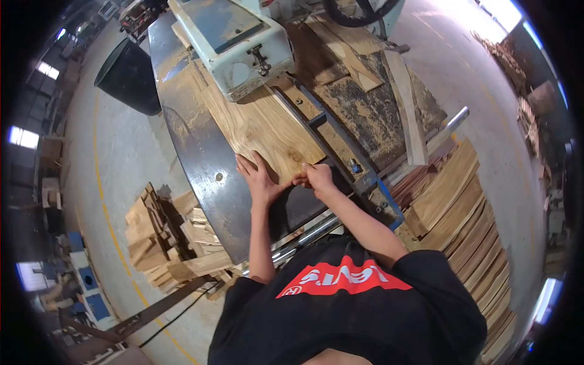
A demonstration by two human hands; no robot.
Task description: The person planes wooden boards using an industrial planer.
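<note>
A wide wooden board [261, 128] with a dark knot lies flat on the metal machine table [213, 201], its far end running under the pale green machine head [243, 67]. My left hand [258, 182] rests on the near left corner of the board, fingers spread, thumb stretched along the near edge. At the near right corner, my right hand [317, 179] has its fingers curled against the board's edge and seems to pinch it. Along the board's right side runs a dark metal guide fence [319, 121].
Sawdust and wood offcuts [347, 61] cover the table's right side. Stacked planks [465, 225] stand on the floor at right, and a scrap wood pile [176, 231] at left. A black bin [128, 76] is beyond the table's left edge. A metal rail [304, 237] crosses before my body.
</note>
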